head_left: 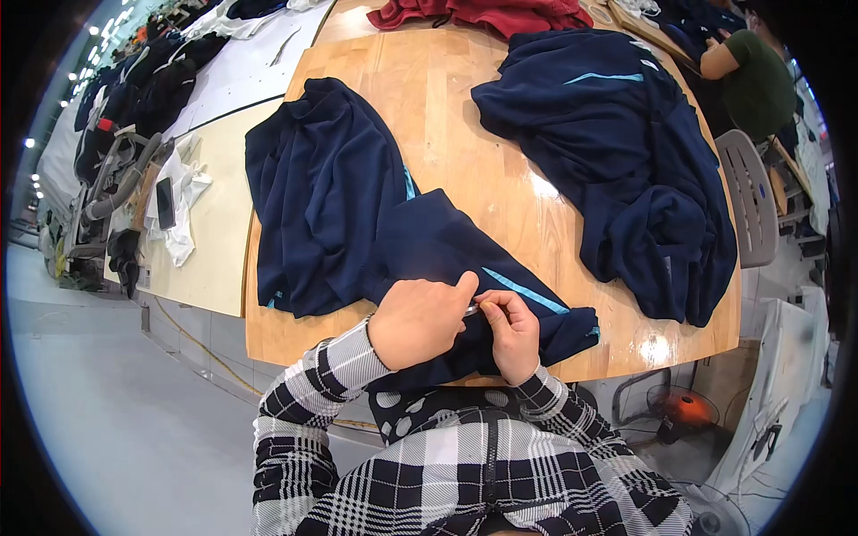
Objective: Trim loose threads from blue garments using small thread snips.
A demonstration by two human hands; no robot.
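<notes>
L hand (pixel 418 322) + R hand (pixel 512 332) – pinching navy garment (pixel 429 241) | wood table (pixel 456 116)

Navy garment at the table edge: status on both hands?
Left hand and right hand both pinch the navy garment at its light-blue stripe. Small metal tool between fingers, kind unclear. Second navy pile lies apart, not obstructing.

You are in a garment workshop.
Navy garments (pixel 617 152) lie heaped on your wooden tabletop (pixel 465 134), more dark clothing (pixel 152 85) covers the neighbouring white tabletop (pixel 241 80), and another person (pixel 751 80) works nearby under rows of ceiling lights (pixel 98 31).
</notes>
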